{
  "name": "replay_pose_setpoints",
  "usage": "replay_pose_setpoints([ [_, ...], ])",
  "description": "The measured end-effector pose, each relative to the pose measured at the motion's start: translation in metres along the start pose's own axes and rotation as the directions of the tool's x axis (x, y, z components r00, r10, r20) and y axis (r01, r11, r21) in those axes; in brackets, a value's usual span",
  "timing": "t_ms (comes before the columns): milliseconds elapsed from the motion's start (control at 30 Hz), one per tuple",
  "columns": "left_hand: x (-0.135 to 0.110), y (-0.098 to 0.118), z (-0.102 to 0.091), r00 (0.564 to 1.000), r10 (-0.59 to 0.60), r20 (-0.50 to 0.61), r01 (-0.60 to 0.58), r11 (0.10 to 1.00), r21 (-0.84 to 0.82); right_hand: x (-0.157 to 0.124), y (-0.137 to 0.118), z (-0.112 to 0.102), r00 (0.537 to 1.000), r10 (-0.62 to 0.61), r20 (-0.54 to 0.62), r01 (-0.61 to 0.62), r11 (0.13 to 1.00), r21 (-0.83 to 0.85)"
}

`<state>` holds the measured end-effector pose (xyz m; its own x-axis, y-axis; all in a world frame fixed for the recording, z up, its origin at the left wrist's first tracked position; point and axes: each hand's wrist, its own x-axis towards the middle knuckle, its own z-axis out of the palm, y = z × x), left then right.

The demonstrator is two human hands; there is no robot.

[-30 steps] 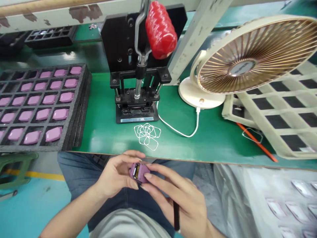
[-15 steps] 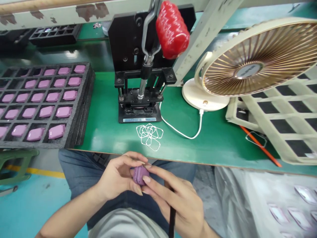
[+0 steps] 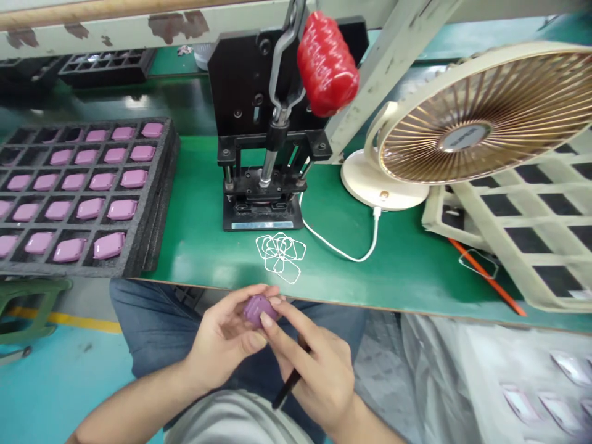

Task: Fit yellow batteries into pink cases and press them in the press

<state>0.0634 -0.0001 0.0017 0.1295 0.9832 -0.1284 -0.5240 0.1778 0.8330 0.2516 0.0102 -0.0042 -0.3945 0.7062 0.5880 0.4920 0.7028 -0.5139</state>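
A small purple plastic case (image 3: 257,310), rounded like a watch body, is held between my two hands over my lap, just in front of the bench edge. Fingers and thumb of my left hand (image 3: 224,336) curl around its left side. My right hand (image 3: 319,364) pinches its right side with thumb and forefinger. A thin black stick-like tool (image 3: 287,390) also lies within my right hand, its lower end poking out below; its tip is hidden. Several thin white ring-shaped gaskets (image 3: 279,254) lie in a loose tangle on the bench beyond my hands.
A black hand press (image 3: 263,206) with a red grip (image 3: 327,65) stands at centre. Left is a foam tray (image 3: 147,203) of purple cases. On the right are a fan (image 3: 383,179), its white cable (image 3: 340,250), an orange stick (image 3: 490,280) and a pale tray (image 3: 513,265).
The purple case has turned so a broader face shows, and it has risen slightly. My right hand has shifted left, and the black tool in it now slants down to the left.
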Motion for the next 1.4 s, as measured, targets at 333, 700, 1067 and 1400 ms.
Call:
replay_pose_setpoints([
  [333, 0.004, 0.01, 0.009, 0.999, 0.042, 0.015, -0.038, 0.975, -0.219, 0.033, -0.005, -0.002, 0.97, 0.178, 0.166, -0.217, 0.943, 0.253],
  [700, 0.009, 0.008, -0.009, 0.96, 0.184, 0.212, -0.231, 0.947, 0.222, 0.027, -0.006, 0.003, 0.789, 0.464, 0.404, -0.594, 0.407, 0.694],
  [1067, 0.027, 0.039, -0.022, 0.648, 0.517, 0.559, -0.737, 0.242, 0.631, 0.021, -0.005, -0.002, 0.771, 0.51, 0.381, -0.631, 0.53, 0.567],
  [1400, 0.02, 0.03, -0.014, 0.786, 0.494, 0.372, -0.597, 0.45, 0.664, 0.022, 0.004, 0.005, 0.995, 0.075, -0.071, -0.047, 0.944, 0.327],
])
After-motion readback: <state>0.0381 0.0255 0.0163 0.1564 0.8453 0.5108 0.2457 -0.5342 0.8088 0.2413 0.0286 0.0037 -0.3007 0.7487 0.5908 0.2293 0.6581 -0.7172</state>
